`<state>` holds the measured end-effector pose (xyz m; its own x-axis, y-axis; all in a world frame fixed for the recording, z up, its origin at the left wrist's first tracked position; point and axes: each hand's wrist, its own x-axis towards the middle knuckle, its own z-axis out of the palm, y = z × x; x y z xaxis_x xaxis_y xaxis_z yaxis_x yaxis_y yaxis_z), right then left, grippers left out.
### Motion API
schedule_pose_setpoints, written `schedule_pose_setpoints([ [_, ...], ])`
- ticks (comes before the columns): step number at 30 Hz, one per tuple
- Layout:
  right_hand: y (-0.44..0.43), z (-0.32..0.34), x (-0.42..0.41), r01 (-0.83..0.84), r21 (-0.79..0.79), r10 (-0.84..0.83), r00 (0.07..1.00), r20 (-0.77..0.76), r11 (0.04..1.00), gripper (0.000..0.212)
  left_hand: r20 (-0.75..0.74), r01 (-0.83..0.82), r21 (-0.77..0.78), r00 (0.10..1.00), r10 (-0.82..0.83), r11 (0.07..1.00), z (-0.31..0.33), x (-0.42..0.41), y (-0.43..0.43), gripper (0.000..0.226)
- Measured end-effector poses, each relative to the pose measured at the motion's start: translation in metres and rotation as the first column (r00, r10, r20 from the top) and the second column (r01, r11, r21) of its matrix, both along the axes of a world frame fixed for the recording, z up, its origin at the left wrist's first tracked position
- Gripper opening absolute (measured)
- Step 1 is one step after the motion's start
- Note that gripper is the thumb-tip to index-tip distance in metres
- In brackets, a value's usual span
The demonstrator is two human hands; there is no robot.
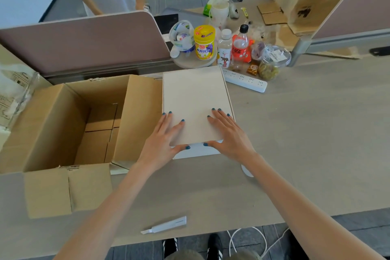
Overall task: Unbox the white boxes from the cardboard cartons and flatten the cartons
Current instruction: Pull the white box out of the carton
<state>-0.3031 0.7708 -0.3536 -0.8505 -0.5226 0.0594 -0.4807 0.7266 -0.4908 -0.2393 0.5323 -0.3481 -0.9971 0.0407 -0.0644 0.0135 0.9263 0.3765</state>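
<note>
White box flat on the bench, and both grips are on top of it. Left grip has its fingers straight and spread on the lid, with the thumb lying along the near edge. Right grip mirrors it, palm down. Neither one curls round anything; it's pressing, not holding.

The box sits square, its left side touching the raised flap of the open cardboard carton. That carton stands mouth-up with all its flaps out, and only bare brown card shows on the floor inside — it looks emptied, though the near corner is hidden.

By my read this is the set-down, with the box out and being steadied beside its carton. Next would come the flattening: lift both grips clear, turn left and get that carton's bottom seam open so the walls can fold. If tape holds it, the white cutter near the bench's front edge is within reach.

Further out there's a power strip just beyond the box, then a cluster of bottles and snack tubs. At the far bench, someone else handles another carton.
</note>
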Motion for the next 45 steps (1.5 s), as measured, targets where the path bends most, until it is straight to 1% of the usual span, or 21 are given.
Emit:
schedule_pose_setpoints([
  [7,-0.003,0.006,0.002,-0.013,0.067,0.013,1.0,-0.004,0.998,0.079,0.011,0.035,-0.049,0.999,-0.035,0.998,-0.006,-0.001,-0.004,0.079],
  [9,-0.006,0.008,0.007,-0.009,0.059,0.008,1.0,0.002,0.998,0.072,0.002,0.072,-0.064,0.997,-0.072,0.995,-0.004,0.001,-0.008,0.076],
  [11,-0.011,0.009,0.013,-0.006,0.024,0.006,1.0,-0.006,1.0,0.059,-0.046,0.081,-0.08,0.995,-0.085,0.994,-0.001,0.009,-0.015,0.069],
  [13,-0.018,0.012,0.021,-0.028,-0.018,0.028,0.999,-0.017,0.999,0.048,-0.127,0.03,-0.095,0.991,-0.042,0.995,0.001,0.022,-0.027,0.06],
  [15,-0.026,0.016,0.028,-0.073,-0.045,0.072,0.997,-0.015,0.996,0.044,-0.214,-0.077,-0.101,0.975,0.054,0.992,0.001,0.038,-0.042,0.05],
  [16,-0.031,0.017,0.031,-0.093,-0.051,0.093,0.996,-0.019,0.994,0.043,-0.253,-0.148,-0.105,0.96,0.118,0.983,0.002,0.046,-0.05,0.048],
  [18,-0.041,0.017,0.038,-0.118,-0.056,0.116,0.993,-0.037,0.991,0.04,-0.304,-0.303,-0.124,0.918,0.255,0.945,0.003,0.061,-0.066,0.052],
  [20,-0.05,0.016,0.043,-0.135,-0.057,0.132,0.99,-0.046,0.989,0.038,-0.285,-0.425,-0.108,0.879,0.381,0.899,0.005,0.071,-0.077,0.058],
  [23,-0.062,0.013,0.052,-0.162,-0.068,0.158,0.985,-0.066,0.984,0.036,-0.161,-0.517,-0.031,0.847,0.506,0.856,0.002,0.074,-0.083,0.068],
  [25,-0.068,0.012,0.058,-0.167,-0.081,0.161,0.984,-0.081,0.983,0.034,-0.103,-0.532,-0.063,0.845,0.524,0.845,0.003,0.074,-0.081,0.067],
  [28,-0.074,0.014,0.065,-0.152,-0.097,0.145,0.986,-0.076,0.984,0.033,-0.081,-0.514,-0.136,0.858,0.507,0.847,0.008,0.073,-0.079,0.054],
  [31,-0.075,0.019,0.07,-0.134,-0.091,0.13,0.99,-0.054,0.987,0.033,-0.083,-0.507,-0.151,0.862,0.5,0.849,0.018,0.074,-0.079,0.046],
  [34,-0.075,0.024,0.075,-0.103,-0.094,0.102,0.995,-0.016,0.99,0.034,-0.142,-0.524,-0.112,0.85,0.508,0.845,0.035,0.079,-0.077,0.048],
  [36,-0.078,0.026,0.078,-0.082,-0.113,0.083,0.997,0.004,0.99,0.034,-0.193,-0.554,-0.077,0.824,0.533,0.829,0.05,0.084,-0.076,0.05],
  [40,-0.09,0.028,0.083,-0.046,-0.177,0.057,0.997,0.058,0.983,0.034,-0.285,-0.633,0.045,0.733,0.617,0.773,0.081,0.098,-0.083,0.044],
  [41,-0.094,0.028,0.085,-0.016,-0.236,0.04,0.994,0.099,0.972,0.033,-0.309,-0.629,0.086,0.721,0.621,0.773,0.087,0.103,-0.086,0.043],
  [43,-0.103,0.029,0.087,0.103,-0.39,-0.009,0.972,0.236,0.915,0.029,-0.349,-0.598,0.201,0.696,0.628,0.776,0.101,0.114,-0.095,0.041],
  [44,-0.108,0.031,0.088,0.178,-0.438,-0.033,0.947,0.318,0.881,0.028,-0.353,-0.584,0.269,0.681,0.642,0.766,0.107,0.118,-0.101,0.041],
  [45,-0.113,0.032,0.089,0.247,-0.454,-0.054,0.917,0.396,0.856,0.027,-0.326,-0.569,0.35,0.671,0.666,0.744,0.111,0.122,-0.112,0.041],
])
